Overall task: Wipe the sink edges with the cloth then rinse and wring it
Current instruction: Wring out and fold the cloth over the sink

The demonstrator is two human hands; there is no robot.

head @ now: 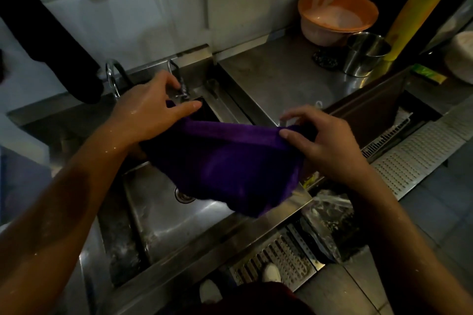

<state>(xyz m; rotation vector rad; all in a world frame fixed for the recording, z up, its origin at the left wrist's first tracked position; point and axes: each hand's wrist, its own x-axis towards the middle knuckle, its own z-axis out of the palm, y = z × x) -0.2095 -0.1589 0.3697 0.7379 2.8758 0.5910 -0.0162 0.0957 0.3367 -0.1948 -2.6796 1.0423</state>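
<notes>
At the frame's centre a purple cloth [225, 161] hung stretched above the steel sink [179, 217], its lower edge draped over the basin's right rim. The left hand [151, 107] gripped its upper-left corner beside the tap [180, 89]; the right hand [320, 140] pinched the right corner. Bare counter [281, 79] lay in the upper right, before an orange bowl [337, 15].

Purple cloth [225, 161] stretched above steel sink [179, 222], top edge pinched by left hand [151, 107] and right hand [322, 140] (forearms wet). Orange basin [337, 15], steel cup [363, 55] on surface [281, 79].
</notes>
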